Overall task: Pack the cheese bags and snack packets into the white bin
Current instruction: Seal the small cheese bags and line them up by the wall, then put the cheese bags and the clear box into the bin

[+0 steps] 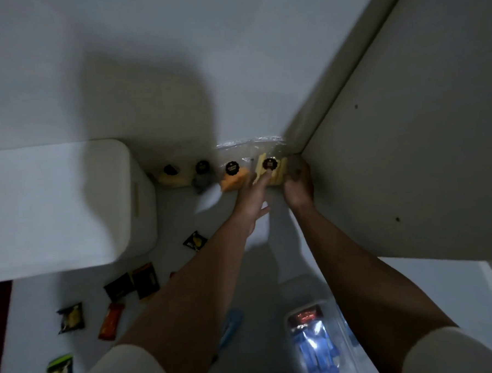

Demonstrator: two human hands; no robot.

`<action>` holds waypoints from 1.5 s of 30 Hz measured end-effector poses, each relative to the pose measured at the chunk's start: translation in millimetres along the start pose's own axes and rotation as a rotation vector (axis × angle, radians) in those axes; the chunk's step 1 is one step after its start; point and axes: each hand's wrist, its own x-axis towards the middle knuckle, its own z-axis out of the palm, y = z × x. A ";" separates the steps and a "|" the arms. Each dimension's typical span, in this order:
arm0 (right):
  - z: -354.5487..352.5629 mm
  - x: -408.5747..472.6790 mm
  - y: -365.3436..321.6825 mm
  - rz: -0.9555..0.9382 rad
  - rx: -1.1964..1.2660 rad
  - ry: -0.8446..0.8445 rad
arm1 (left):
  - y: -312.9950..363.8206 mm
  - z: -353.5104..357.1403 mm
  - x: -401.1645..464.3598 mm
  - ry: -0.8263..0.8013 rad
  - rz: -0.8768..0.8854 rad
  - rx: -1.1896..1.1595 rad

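Several clear cheese bags with dark round labels stand in a row against the back wall. Both my hands reach to the rightmost one, a pale yellow cheese bag point(278, 169) in the corner. My left hand point(254, 196) has straight fingers touching its front. My right hand point(297, 182) curls round its right side. An orange cheese bag point(233, 178) stands just left of it, then a grey one point(203, 175) and a pale one point(173, 177). Small snack packets point(131, 286) lie scattered on the white surface at the lower left. A big white bin point(55, 207) stands at the left.
A white panel point(408, 149) closes off the right side next to my right hand. A clear plastic container point(318, 345) with blue and red packets sits near the bottom edge. A blue item point(232, 324) lies beside my left forearm.
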 end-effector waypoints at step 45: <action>137.7 -289.6 -178.6 -0.242 0.205 0.012 | 88.9 -400.8 -232.5 0.896 0.658 0.273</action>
